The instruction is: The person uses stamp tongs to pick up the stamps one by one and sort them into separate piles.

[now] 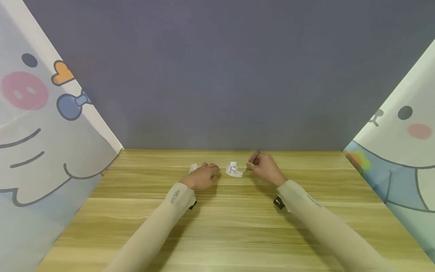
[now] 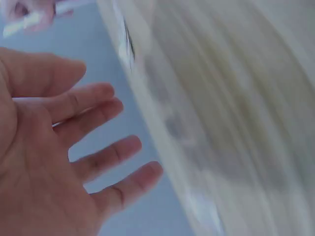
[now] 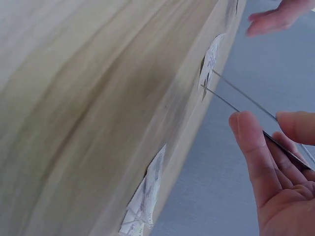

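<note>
My right hand [image 1: 266,169] grips slender metal tweezers [image 1: 252,163] between thumb and fingers. The two tips stand slightly apart at the edge of a printed white paper piece [image 1: 233,170] with an irregular outline; whether they pinch it I cannot tell. To the left, my left hand [image 1: 203,176] lies low over the table, palm down, fingers extended and holding nothing. Partly behind that hand sits a second paper piece [image 1: 193,167]. In the right wrist view, another creased paper piece [image 3: 146,196] lies nearer the camera, apart from the tweezers; I cannot make it out in the head view.
The wood-grain table [image 1: 238,226] ends at a plain grey back panel [image 1: 217,75]. Cartoon-printed white sheets [image 1: 78,147] flank it on both sides. A black wrist strap [image 1: 279,202] shows under the right sleeve. The left wrist view is blurred.
</note>
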A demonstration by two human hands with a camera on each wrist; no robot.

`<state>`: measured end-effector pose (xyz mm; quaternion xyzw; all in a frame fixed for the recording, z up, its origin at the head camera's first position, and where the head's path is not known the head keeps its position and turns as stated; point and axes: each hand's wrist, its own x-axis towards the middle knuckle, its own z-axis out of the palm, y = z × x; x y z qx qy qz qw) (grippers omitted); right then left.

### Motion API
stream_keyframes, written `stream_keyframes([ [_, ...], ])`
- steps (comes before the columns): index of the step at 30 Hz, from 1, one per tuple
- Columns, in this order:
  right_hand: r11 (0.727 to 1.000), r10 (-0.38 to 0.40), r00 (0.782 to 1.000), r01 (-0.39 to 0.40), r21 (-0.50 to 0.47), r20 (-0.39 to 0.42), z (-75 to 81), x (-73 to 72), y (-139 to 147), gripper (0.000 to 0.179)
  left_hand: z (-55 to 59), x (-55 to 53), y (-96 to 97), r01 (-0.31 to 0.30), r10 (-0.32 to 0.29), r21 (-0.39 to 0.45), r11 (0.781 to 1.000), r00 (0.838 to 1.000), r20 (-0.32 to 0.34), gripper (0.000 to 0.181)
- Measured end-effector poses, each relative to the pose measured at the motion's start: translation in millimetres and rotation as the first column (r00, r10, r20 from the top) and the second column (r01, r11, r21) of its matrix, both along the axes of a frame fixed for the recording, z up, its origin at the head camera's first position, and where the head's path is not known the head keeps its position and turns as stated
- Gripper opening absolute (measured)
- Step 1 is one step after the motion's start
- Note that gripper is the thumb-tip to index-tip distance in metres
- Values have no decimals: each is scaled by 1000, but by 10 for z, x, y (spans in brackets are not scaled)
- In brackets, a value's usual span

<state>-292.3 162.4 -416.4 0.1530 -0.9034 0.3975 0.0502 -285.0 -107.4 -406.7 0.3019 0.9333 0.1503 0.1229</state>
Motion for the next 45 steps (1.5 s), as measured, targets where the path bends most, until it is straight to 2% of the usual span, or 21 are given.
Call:
stream_keyframes([
  [2,1000,1,1000,-1,13,-11,-7,-14,-38,8,-31,-6,147,22,-21,-40,999,999,34,42],
  [4,1000,1,1000,-1,30,-29,-15,-28,-70,8,-67,-16,267,19,-16,-95,995,999,33,42],
  [9,1000,4,1000,-4,-8,-31,-42,-67,-114,8,-144,-18,443,-32,21,-200,979,998,-57,41],
  [12,998,-19,1000,19,-62,-7,-52,-81,-103,8,-172,13,524,-36,11,-229,973,994,-111,41],
  [15,994,-52,998,54,-95,23,-63,-99,-85,9,-180,48,612,-30,-5,-263,964,991,-132,42],
  [21,995,-66,998,65,-77,1,-64,-139,-133,9,-150,69,667,-50,9,-318,947,992,-129,45],
  [27,994,-72,997,72,-83,3,-70,-139,-182,5,-161,53,670,-46,5,-347,937,993,-118,47],
  [32,996,-51,998,48,-79,-30,-40,-121,-200,5,-151,54,637,-38,12,-300,953,996,-89,48],
  [36,993,-37,999,34,-116,-21,31,-67,-171,6,-142,45,544,-30,22,-192,981,999,-48,50],
  [39,990,-37,998,30,-138,-47,117,-20,-141,7,-124,48,401,-24,20,-106,994,999,-38,51],
  [42,989,-24,994,8,-149,-109,209,17,-121,7,-87,65,195,-36,33,-40,999,998,-59,51],
  [45,985,-6,987,-21,-169,-162,280,42,-127,8,-41,86,-24,-82,82,8,997,993,-86,51],
])
